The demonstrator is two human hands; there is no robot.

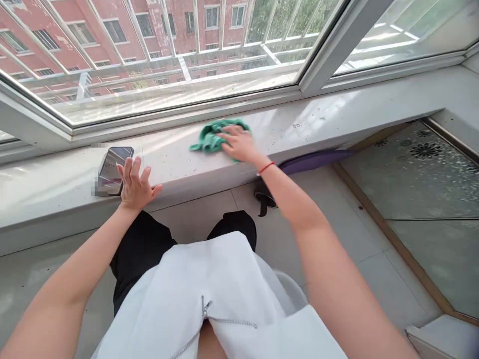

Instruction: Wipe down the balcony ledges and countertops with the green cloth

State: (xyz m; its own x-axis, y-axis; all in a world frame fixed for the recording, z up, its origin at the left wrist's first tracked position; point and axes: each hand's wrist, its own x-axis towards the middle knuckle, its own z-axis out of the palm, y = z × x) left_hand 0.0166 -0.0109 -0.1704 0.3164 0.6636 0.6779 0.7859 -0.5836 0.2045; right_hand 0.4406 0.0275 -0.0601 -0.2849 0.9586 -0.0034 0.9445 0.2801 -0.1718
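A crumpled green cloth [210, 137] lies on the white windowsill [179, 154], slightly left of my right hand [239, 143]. That hand bears down on the cloth with its fingers on the fabric, a little smeared by motion; a red string bracelet circles the wrist. At the sill's front edge, my left hand [136, 183] rests with its fingers spread and nothing held. Its fingertips overlap the right side of a smartphone [112, 167], which is lying on the sill. I cannot tell whether they touch it.
Small dark specks dot the sill around the cloth. Behind it stands a closed window [179, 107] with metal bars outside. A purple object [318, 160] sits below the sill at right, beside a glass panel with a wooden frame [389, 234]. A dark round object [265, 194] is on the floor.
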